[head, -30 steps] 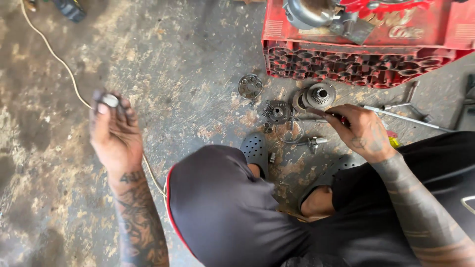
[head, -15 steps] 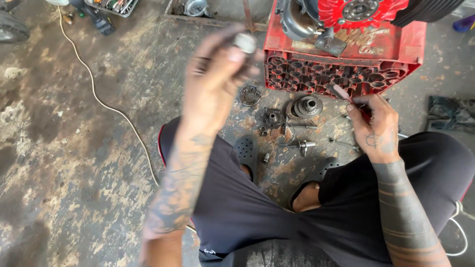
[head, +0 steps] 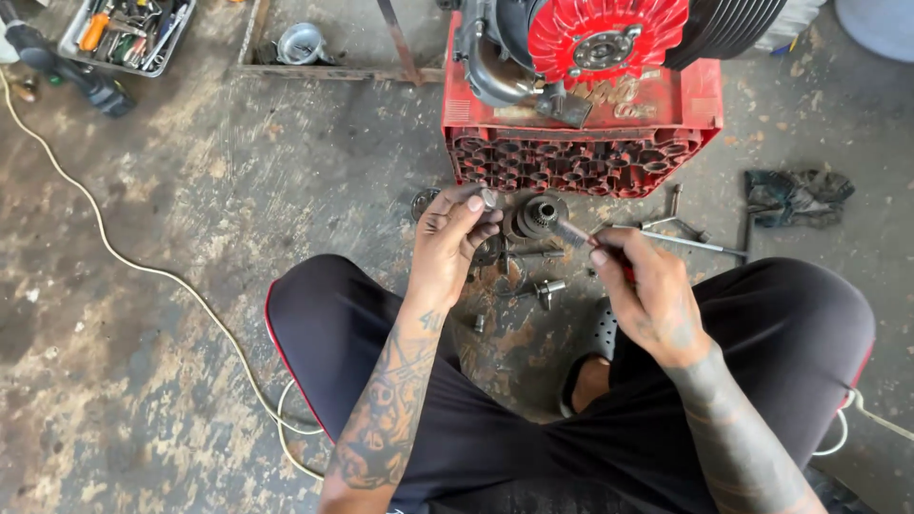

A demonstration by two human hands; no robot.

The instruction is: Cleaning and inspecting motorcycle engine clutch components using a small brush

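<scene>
Head view:
Left hand [head: 449, 240]: fingers pinched on 1 small metal bearing [head: 488, 199], held at the fingertips, above the floor parts.
Right hand [head: 649, 297]: clenched on 1 thin tool [head: 572, 231]; its tip points toward the left fingertips, just apart.
Between the hands: 1 gear cluster [head: 536, 215].
Edges: red crate [head: 581, 157] just beyond the fingertips; open concrete floor [head: 190, 238] left of the left hand.

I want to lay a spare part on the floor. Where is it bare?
Bare concrete lies left of the left hand, between the white cable and the red crate. Another patch lies right of the crate, around the dark rag. Between both hands, small metal parts crowd the floor.
</scene>
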